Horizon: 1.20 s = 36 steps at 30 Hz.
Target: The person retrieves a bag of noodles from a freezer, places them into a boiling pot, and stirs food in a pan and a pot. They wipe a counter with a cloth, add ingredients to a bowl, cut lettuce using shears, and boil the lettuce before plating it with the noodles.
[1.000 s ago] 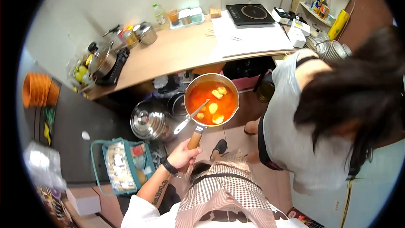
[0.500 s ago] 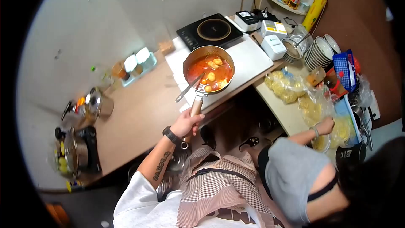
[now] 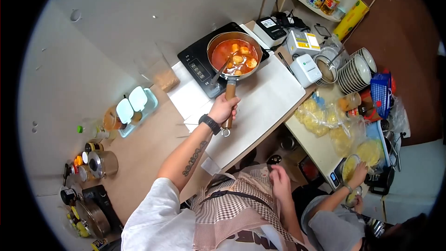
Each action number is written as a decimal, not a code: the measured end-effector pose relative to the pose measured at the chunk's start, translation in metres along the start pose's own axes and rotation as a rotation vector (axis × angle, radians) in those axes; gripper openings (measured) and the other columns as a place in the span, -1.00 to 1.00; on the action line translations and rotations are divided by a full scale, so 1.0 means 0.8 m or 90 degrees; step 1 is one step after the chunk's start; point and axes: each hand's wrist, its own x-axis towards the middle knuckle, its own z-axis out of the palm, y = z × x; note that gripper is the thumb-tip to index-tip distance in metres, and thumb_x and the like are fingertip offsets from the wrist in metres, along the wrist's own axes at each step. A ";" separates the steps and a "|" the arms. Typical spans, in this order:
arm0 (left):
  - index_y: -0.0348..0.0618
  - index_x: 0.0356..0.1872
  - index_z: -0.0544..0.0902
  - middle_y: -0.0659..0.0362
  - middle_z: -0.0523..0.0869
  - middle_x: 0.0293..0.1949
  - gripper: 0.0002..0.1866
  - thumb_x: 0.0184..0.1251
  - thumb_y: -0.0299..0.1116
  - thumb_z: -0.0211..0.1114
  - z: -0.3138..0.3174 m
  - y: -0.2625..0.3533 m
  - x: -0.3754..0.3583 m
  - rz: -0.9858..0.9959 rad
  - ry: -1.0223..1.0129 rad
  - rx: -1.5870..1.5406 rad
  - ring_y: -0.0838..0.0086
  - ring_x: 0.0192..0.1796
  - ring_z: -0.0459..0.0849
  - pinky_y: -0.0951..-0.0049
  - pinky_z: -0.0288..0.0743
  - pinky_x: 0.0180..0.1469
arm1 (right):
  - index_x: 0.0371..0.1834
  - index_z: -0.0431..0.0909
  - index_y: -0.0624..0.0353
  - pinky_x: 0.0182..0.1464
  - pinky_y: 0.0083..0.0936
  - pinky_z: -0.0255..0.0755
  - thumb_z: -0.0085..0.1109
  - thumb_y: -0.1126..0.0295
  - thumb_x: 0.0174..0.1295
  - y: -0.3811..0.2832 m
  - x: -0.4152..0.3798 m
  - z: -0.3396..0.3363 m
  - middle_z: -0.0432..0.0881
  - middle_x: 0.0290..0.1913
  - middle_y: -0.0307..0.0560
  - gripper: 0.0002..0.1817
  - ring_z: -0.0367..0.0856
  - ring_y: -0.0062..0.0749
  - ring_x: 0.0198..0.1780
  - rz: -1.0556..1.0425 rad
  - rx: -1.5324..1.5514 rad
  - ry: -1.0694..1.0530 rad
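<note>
My left hand [image 3: 224,110], with a black watch on its wrist, is closed around the wooden handle [image 3: 230,90] of a saucepan [image 3: 254,73]. Red broth [image 3: 222,56] with several pale yellow chunks fills the pan, and a metal spoon [image 3: 220,73] leans in it over the rim. The pan is over the black induction cooker [image 3: 199,72]; whether its base touches the cooker is hidden. Down beside the checked apron [image 3: 241,209], my right hand [image 3: 281,180] has loosely bent fingers, apart, and nothing visible in it.
White boards [image 3: 274,90] lie in front of the cooker. Right of them stand a white printer [image 3: 305,69], stacked bowls [image 3: 354,73] and bagged noodles [image 3: 341,139]. A co-worker's hand [image 3: 358,173] is at a bowl on a scale [image 3: 334,179]. Pots [image 3: 103,163] stand at left.
The saucepan has moved forward in my left hand, from above the white board to over the cooker. My right hand has come into view. The whole view has shifted.
</note>
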 end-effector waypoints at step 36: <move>-0.20 -0.20 0.55 -0.12 0.37 0.42 -0.60 0.34 0.00 0.25 -0.023 0.007 0.036 0.036 0.349 0.824 -0.02 -0.08 0.70 0.12 0.58 0.02 | 0.35 0.41 0.26 -0.27 -0.65 0.45 0.06 0.35 0.46 -0.211 0.501 -0.066 0.58 -0.20 -0.21 -0.57 0.56 -0.57 -0.28 -0.077 0.000 -0.328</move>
